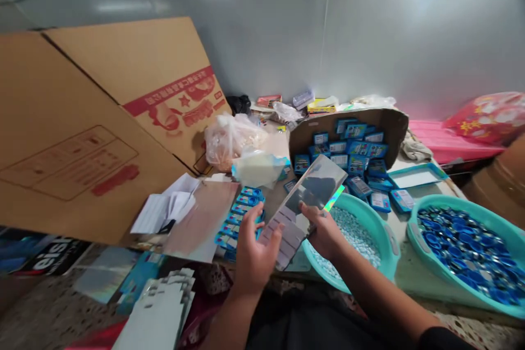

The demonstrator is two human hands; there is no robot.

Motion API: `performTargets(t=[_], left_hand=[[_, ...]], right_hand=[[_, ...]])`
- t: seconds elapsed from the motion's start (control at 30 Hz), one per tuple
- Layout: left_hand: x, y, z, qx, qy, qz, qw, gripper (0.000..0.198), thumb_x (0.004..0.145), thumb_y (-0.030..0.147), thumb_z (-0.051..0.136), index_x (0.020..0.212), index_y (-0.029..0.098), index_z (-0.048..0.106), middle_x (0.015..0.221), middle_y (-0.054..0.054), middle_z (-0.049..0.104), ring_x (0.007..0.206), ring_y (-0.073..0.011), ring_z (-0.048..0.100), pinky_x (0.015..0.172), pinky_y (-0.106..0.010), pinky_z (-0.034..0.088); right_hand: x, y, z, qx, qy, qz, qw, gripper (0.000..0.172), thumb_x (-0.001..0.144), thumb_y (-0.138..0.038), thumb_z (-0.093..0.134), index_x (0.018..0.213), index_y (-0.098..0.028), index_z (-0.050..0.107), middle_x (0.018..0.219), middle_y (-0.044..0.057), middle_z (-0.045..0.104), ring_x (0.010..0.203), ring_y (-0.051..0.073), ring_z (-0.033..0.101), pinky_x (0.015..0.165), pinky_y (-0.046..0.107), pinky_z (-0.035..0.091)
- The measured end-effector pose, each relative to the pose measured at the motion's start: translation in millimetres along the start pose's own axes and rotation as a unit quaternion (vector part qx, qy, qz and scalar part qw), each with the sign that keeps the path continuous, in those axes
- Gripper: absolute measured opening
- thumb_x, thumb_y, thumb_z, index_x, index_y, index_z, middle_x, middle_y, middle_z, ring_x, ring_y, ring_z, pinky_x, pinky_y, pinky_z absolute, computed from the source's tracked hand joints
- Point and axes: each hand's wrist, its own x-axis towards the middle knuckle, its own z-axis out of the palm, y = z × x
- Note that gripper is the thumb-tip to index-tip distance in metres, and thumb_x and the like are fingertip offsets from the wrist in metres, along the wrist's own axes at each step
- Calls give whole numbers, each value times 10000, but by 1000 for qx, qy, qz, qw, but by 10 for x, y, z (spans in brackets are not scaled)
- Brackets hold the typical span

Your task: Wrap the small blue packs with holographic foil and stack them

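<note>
My right hand (pixel 324 229) grips a flat card sheet (pixel 320 186), thumb on top, and holds it tilted over the table. The upper part of the sheet is shiny silver; its lower part is pale with several slots across it. My left hand (pixel 258 249) is at the sheet's lower left edge, fingers apart and thumb over the pale part; whether the thumb touches it I cannot tell. Left of the sheet lies a row of small blue printed packs (pixel 238 219). Under my right hand stands a turquoise basin (pixel 388 262) of small pale pellets.
A second turquoise basin (pixel 416 246) at right holds blue and silver pieces. Behind, a cardboard tray (pixel 396 126) carries many blue packs. A large carton (pixel 82 120) leans at left, near papers (pixel 164 205) and a plastic bag (pixel 229 139). Stacked card blanks (pixel 153 311) sit low at left.
</note>
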Motion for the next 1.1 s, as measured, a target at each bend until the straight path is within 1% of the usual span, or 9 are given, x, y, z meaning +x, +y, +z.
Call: performTargets(t=[0.1,0.2,0.3,0.4,0.53,0.63,0.73,0.93,1.1], left_hand=[[188,-165,-329,-102,-97,-157,978,443,805,445,673,1143,158,665,1006,-121,715,898,-248,676,768,-347,547],[303,-296,-634,-139,-154,-164,964,354,804,441,668,1001,152,723,894,-102,728,818,-235,671,703,-301,527],[298,-436,-833,-157,-167,-157,961,337,781,371,696,1057,176,702,824,-68,715,757,-213,657,667,-284,511],[238,-529,-949,-183,-154,-181,954,392,782,365,693,1131,191,650,819,-49,698,749,-197,644,676,-278,503],[198,-549,-1082,-209,-138,-189,950,307,843,467,611,898,170,668,767,-39,669,722,-177,606,644,-251,472],[222,-611,-1168,-159,-25,-176,971,332,860,490,581,771,174,633,695,-13,628,677,-153,555,618,-229,442],[248,-732,-1236,-163,84,-183,966,348,862,510,568,775,177,620,708,-15,636,700,-159,564,641,-231,454],[284,-811,-1423,-236,8,-185,954,337,856,479,599,992,174,646,837,-24,684,834,-182,627,773,-260,493],[391,-736,-1478,-279,84,-145,946,391,768,427,714,1067,189,632,966,-31,699,929,-183,641,853,-279,499]], right_hand=[[69,203,249,20,-20,-18,999,304,737,-430,785,948,-249,661,854,19,726,884,242,680,786,373,541],[144,304,520,28,-61,-39,997,400,773,-493,739,1086,-263,640,960,32,734,941,249,676,791,371,546],[224,339,769,16,-55,-23,998,419,761,-502,747,1063,-234,635,918,36,736,872,241,688,727,357,557],[307,411,985,-17,-4,-5,1000,354,707,-458,805,891,-217,623,739,-3,705,706,201,678,633,321,546],[388,576,1237,-63,32,-6,997,353,656,-426,842,845,-200,647,677,-15,684,633,167,647,590,278,516],[388,683,1380,-101,-34,17,994,355,667,-434,828,890,-193,694,736,-1,707,660,157,646,613,261,503],[352,779,1464,-142,-114,30,983,345,651,-372,841,918,-188,722,809,9,729,703,145,647,684,253,497],[349,907,1490,-212,-91,-24,973,269,643,-348,831,809,-167,722,683,-11,678,611,113,570,598,226,413],[280,781,1506,-325,-139,-61,933,180,721,-328,746,749,-164,677,665,-28,612,602,107,502,579,233,347]])
